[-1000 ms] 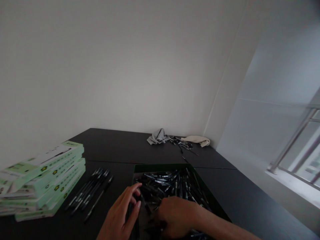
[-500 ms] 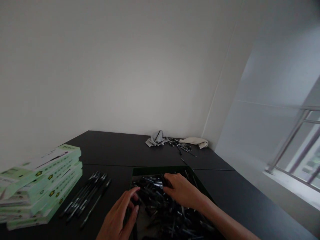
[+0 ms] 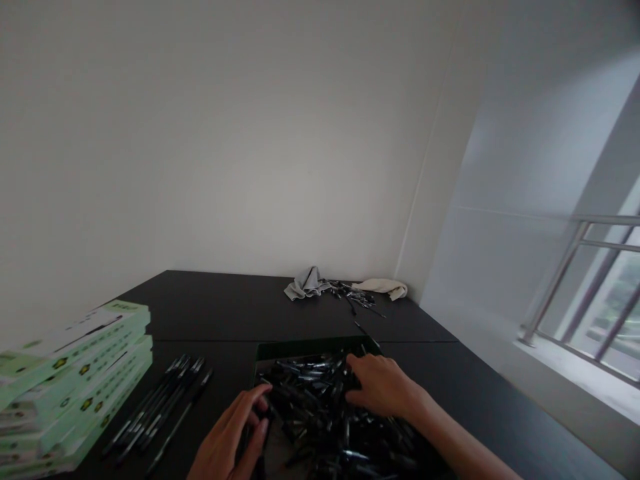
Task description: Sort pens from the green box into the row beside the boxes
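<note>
A dark green-rimmed box holds a jumbled heap of black pens. At the box's left side is my left hand, its fingers curled round something dark that may be pens; shadow hides what it is. My right hand reaches over the right part of the heap, thumb and forefinger apart with dark pens between and below them. Its other fingers are mostly hidden. Left of the box, several black pens lie side by side on the black table, a single pen slightly apart from them.
A leaning stack of green and white pen boxes stands at the left. Near the wall lie a grey cloth, a loose pile of pens or pen parts and a cream cloth. A metal railing fronts the window at right.
My right hand has moved right over the heap, and its thumb and forefinger have spread. My left hand stays by the box's left side. The whole view has shifted slightly.
</note>
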`<move>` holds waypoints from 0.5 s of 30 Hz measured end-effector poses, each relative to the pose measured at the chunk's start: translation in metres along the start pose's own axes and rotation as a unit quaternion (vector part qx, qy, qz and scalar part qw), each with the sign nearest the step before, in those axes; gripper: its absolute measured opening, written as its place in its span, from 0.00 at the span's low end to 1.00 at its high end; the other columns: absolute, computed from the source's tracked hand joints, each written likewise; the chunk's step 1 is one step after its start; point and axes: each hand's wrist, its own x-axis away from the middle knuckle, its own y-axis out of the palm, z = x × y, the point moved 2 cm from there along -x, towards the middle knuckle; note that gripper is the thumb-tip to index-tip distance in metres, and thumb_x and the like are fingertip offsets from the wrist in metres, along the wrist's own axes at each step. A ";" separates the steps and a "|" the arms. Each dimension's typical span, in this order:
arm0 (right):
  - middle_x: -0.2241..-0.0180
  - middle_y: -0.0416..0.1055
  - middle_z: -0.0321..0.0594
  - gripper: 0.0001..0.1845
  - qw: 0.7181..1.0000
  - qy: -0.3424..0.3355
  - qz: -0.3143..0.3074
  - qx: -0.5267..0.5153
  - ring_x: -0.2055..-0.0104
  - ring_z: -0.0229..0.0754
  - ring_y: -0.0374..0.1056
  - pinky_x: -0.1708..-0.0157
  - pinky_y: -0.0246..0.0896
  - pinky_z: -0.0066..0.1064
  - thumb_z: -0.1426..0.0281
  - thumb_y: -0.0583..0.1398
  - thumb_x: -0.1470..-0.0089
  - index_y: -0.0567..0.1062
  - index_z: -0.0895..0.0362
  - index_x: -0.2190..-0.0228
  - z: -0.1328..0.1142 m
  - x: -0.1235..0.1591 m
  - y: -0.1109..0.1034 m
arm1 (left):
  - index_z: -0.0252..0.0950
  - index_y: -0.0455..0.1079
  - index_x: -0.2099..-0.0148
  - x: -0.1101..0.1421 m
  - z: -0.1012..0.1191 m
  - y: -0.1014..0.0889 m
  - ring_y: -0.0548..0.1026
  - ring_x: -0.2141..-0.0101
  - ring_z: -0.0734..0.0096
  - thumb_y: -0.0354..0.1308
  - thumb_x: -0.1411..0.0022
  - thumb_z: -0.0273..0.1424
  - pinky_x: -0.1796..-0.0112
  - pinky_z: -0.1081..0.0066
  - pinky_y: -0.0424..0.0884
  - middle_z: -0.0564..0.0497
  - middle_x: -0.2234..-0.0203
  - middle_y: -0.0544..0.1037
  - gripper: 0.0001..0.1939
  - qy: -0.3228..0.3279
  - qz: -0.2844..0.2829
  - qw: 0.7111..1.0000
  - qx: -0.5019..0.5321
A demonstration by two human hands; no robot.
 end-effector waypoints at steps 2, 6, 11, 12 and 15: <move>0.59 0.73 0.58 0.23 1.000 -0.007 -0.019 0.004 0.57 0.63 0.69 0.63 0.61 0.43 0.63 0.60 0.55 0.72 0.63 0.58 0.004 0.005 0.007 | 0.48 0.60 0.46 0.000 -0.001 0.000 0.77 0.66 0.77 0.51 0.37 0.31 0.61 0.82 0.70 0.57 0.64 0.77 0.17 -0.001 0.000 1.000 0.003; 0.58 0.72 0.58 0.22 1.000 -0.010 -0.024 0.009 0.56 0.61 0.69 0.61 0.61 0.44 0.64 0.57 0.52 0.72 0.63 0.56 0.004 0.011 0.009 | 0.46 0.62 0.47 0.000 -0.003 0.000 0.77 0.65 0.75 0.51 0.37 0.32 0.61 0.80 0.71 0.55 0.63 0.77 0.16 -0.012 -0.004 1.000 0.007; 0.59 0.70 0.46 0.13 0.995 -0.090 0.042 -0.034 0.57 0.50 0.68 0.60 0.60 0.36 0.69 0.54 0.49 0.75 0.55 0.62 -0.013 0.022 -0.004 | 0.45 0.64 0.48 0.000 -0.002 0.000 0.78 0.64 0.73 0.50 0.37 0.34 0.61 0.78 0.72 0.53 0.64 0.78 0.15 -0.029 -0.012 0.999 0.007; 0.62 0.70 0.44 0.12 0.990 -0.129 0.033 -0.050 0.58 0.47 0.69 0.61 0.59 0.34 0.70 0.54 0.49 0.75 0.54 0.64 -0.018 0.025 -0.004 | 0.46 0.64 0.48 -0.001 -0.002 0.000 0.78 0.64 0.73 0.50 0.37 0.34 0.61 0.78 0.72 0.54 0.64 0.78 0.15 -0.031 -0.010 0.999 0.007; 0.63 0.71 0.41 0.12 0.974 -0.218 -0.011 -0.066 0.61 0.45 0.69 0.63 0.59 0.31 0.69 0.55 0.50 0.75 0.53 0.63 -0.030 0.032 0.003 | 0.46 0.64 0.48 -0.002 0.000 0.000 0.78 0.66 0.74 0.50 0.37 0.34 0.63 0.80 0.72 0.55 0.65 0.78 0.14 -0.022 0.000 1.000 0.003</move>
